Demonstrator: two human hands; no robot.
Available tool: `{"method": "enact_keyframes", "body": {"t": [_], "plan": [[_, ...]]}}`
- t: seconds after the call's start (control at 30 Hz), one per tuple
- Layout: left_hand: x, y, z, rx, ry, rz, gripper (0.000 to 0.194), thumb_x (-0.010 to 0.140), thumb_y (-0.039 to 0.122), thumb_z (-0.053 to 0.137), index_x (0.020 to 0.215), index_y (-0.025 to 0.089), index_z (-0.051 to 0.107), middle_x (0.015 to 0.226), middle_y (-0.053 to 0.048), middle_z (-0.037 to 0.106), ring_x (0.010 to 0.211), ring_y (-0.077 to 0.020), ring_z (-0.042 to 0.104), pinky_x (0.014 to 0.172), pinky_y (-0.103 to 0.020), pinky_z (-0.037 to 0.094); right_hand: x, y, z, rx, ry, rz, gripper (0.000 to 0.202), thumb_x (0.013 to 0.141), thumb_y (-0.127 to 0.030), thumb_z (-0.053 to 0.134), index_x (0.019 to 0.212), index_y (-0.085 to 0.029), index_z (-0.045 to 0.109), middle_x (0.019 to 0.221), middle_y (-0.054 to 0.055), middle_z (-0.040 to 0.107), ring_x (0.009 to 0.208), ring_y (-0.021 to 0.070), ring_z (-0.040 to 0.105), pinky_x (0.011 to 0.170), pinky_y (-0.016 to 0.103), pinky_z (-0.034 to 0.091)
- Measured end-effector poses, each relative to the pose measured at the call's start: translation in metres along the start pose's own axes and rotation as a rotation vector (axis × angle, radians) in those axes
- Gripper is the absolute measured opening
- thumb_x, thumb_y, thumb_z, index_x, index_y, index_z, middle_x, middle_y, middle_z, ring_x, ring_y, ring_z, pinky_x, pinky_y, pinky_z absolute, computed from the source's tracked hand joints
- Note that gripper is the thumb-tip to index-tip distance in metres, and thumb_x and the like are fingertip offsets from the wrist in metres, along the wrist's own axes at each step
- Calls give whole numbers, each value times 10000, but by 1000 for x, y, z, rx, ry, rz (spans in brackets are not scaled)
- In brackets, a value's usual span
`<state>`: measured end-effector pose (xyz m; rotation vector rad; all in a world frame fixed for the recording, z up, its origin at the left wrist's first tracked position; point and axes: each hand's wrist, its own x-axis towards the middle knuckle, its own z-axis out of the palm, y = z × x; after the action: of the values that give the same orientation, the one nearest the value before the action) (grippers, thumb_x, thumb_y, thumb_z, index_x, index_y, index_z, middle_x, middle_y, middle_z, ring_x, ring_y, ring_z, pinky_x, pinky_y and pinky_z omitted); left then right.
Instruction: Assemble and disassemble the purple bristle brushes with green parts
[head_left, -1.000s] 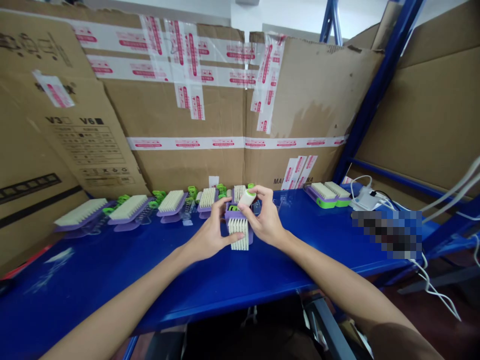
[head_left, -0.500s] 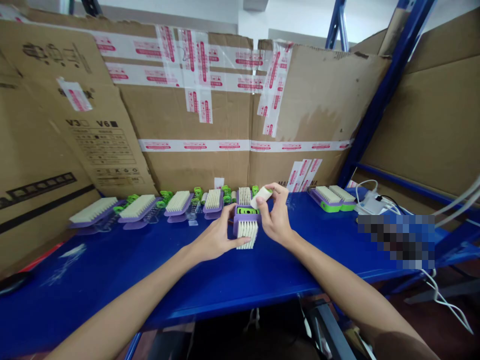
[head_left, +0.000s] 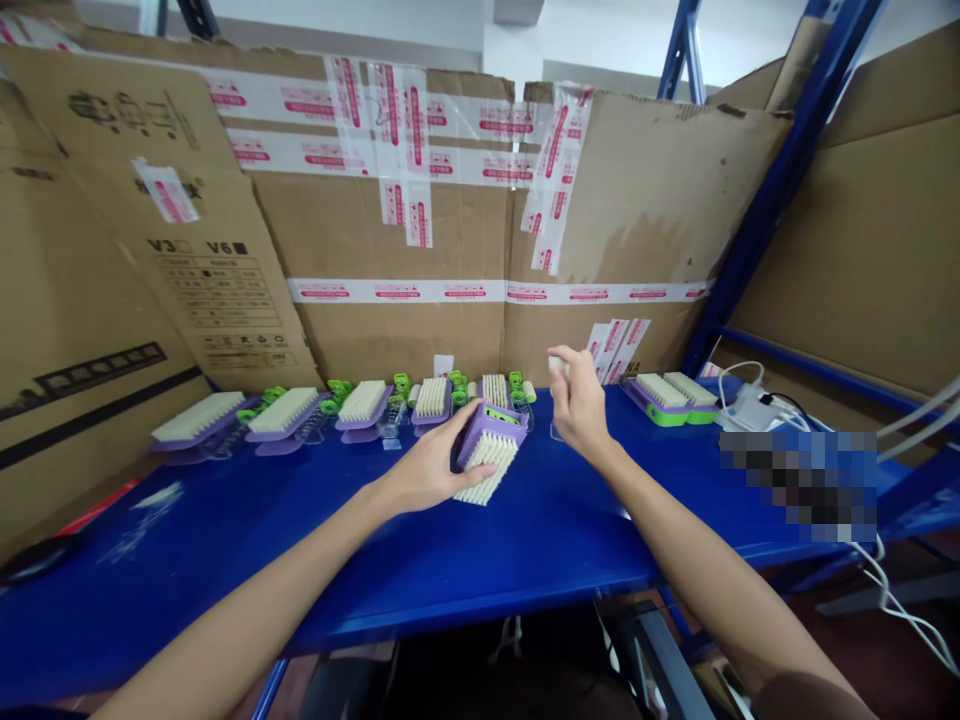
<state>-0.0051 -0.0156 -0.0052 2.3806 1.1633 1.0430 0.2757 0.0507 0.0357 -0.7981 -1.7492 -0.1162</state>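
Note:
My left hand (head_left: 427, 468) is closed around a purple scrub brush (head_left: 489, 462), thumb on the cream bristles. The brush is tilted, and its upper end shows a green inset. Off to the right, my right hand (head_left: 581, 405) is raised with bent fingers pinching a small cream block (head_left: 556, 363), mostly hidden by the fingers. Behind the held brush, another brush (head_left: 495, 388) lies bristles up, with a green clip part (head_left: 516, 385) and a small cream roller (head_left: 529, 391) beside it. A clear plastic piece (head_left: 556, 431) lies near my right hand.
More purple brushes (head_left: 364, 402) with green and clear parts line the back left. Two green-edged brushes (head_left: 667, 392) sit back right, near a white adapter (head_left: 750, 408) with cables. Cardboard (head_left: 390, 340) walls the back of the blue table (head_left: 420, 570).
My right hand has moved away to the right with the cream block, off the brush. In my left hand the brush has tilted, its upper end leaning right.

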Motion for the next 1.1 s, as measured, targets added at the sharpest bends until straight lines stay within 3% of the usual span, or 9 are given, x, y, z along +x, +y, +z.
{"method": "enact_keyframes", "body": {"t": [0.07,0.23,0.33,0.4,0.5,0.63,0.77,0.9,1.1], "plan": [[0,1,-3,7,-18,-19,1044,986,560,807,1831,292,254,1712,-203,584,1500,-463,653,1222,-708,549,9,9,-9,-77,-73,137,366,1201,-448,360,1341,-232,620,1169,118,746,1078,303,727,974,424,545],[1,0,-5,21,-10,7,1022,1025,528,766,1846,268,217,1676,-213,619,1467,-453,681,1197,-703,572,25,32,-23,-369,-461,424,441,1178,-586,425,1137,-223,672,1012,142,820,988,350,777,829,365,495],[1,-3,-4,20,16,22,1006,1035,512,756,1847,262,217,1671,-216,623,1490,-454,665,1208,-711,561,25,43,-24,-405,-669,391,447,1143,-638,530,1138,-209,657,1062,171,831,983,342,787,797,340,492],[1,-6,-3,10,23,13,996,1040,524,749,1845,267,223,1687,-209,609,1508,-453,651,1216,-702,558,21,48,-21,-364,-737,311,378,1124,-574,615,1223,-209,626,1031,143,832,948,318,789,776,320,486],[1,-6,-3,3,9,-21,1009,1032,565,749,1842,265,227,1713,-205,583,1519,-450,641,1232,-689,546,15,50,-15,-308,-758,248,294,1118,-444,644,1302,-225,575,990,98,826,890,292,782,751,305,465],[2,-2,-4,9,-14,-45,1018,1014,608,754,1830,253,258,1706,-209,590,1505,-456,650,1229,-686,542,11,49,-11,-226,-767,282,244,1134,-404,604,1300,-237,538,965,73,814,827,262,765,733,296,463],[2,-1,-4,28,-3,-43,1002,1012,618,754,1820,260,282,1674,-203,625,1476,-449,673,1191,-650,577,11,54,-12,-181,-771,460,207,1129,-376,616,1248,-230,532,906,65,792,729,234,745,729,296,504],[1,-3,-4,44,9,7,1000,1011,575,769,1825,252,284,1628,-208,664,1405,-442,722,1137,-620,617,12,68,-11,-132,-773,684,220,1156,-341,536,1300,-186,474,772,43,734,514,208,677,590,307,557],[0,-3,-5,47,-31,-67,1075,1000,620,753,1846,239,209,1648,-216,643,1430,-465,696,1154,-636,585,11,85,-9,-79,-728,894,210,1174,-314,494,1311,-178,412,990,123,742,624,213,779,552,345,680]]}}
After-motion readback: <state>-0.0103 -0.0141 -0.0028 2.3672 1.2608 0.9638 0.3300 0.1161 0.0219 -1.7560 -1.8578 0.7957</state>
